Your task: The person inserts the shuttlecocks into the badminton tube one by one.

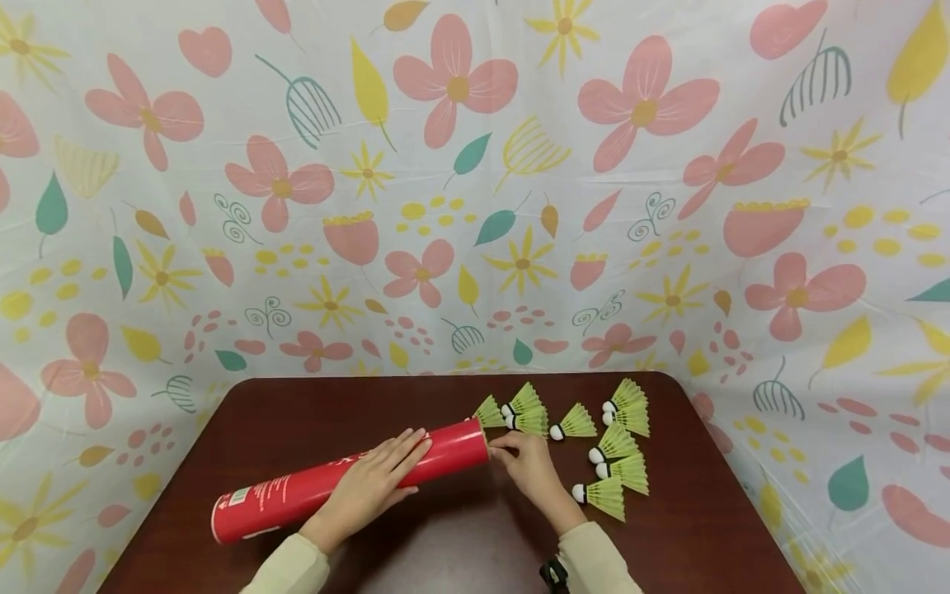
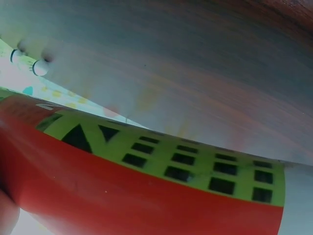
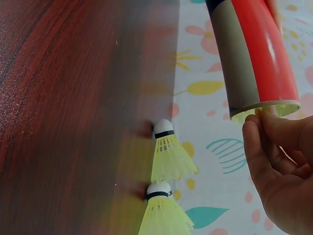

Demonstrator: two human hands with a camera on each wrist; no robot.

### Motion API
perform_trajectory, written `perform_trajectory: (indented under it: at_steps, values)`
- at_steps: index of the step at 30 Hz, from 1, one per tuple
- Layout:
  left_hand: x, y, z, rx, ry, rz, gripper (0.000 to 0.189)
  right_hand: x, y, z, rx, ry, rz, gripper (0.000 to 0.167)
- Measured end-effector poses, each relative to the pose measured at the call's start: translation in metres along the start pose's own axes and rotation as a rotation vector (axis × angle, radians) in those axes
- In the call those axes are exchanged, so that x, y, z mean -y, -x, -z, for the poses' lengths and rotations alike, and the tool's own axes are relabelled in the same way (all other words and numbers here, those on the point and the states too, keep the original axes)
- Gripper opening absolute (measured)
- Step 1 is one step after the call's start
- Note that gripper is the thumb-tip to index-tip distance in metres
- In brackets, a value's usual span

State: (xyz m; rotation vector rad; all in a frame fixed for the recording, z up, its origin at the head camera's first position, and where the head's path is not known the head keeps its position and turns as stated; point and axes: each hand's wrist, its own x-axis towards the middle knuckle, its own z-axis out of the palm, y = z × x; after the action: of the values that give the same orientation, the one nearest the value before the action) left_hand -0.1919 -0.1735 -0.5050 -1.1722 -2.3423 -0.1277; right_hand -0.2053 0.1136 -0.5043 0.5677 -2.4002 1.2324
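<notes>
A white cloth (image 1: 475,194) printed with pink flowers and leaves hung behind a dark, reddish-brown surface (image 1: 690,520). The left hand (image 1: 374,474) lay across a red tube (image 1: 289,499), gripping it with the fingers over the top and the thumb along the near side. The tube slanted beneath that palm, one end out to the hand's left, the open mouth just beside the right hand (image 1: 530,470). The right hand stood narrow, thumb and fingertips pinching the yellow-green skirt of a shuttlecock (image 3: 240,116) at the mouth; its cork was hidden. Beyond the right hand lay a loose row (image 1: 527,408) of shuttlecocks, the leftmost partly covered by the tube. To that hand's right, further shuttlecocks (image 1: 623,470) rested in overlapping pairs, with a single one (image 1: 604,499) nearest the wrist, white corks leftward.
</notes>
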Motion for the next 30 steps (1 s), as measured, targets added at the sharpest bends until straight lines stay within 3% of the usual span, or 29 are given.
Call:
perform_trajectory:
  at_steps: [7, 15, 30]
  values:
    - [-0.001, -0.002, -0.001, 0.006, -0.001, -0.003, 0.083, -0.002, 0.000, 0.002, 0.039, -0.018, 0.009, 0.007]
    - [0.003, 0.001, 0.001, -0.007, -0.016, 0.012, 0.083, -0.007, 0.005, 0.017, 0.047, -0.022, -0.125, 0.008]
    - [0.009, 0.007, 0.002, -0.036, -0.013, 0.023, 0.074, -0.028, 0.033, 0.077, -0.020, 0.089, -0.257, 0.015]
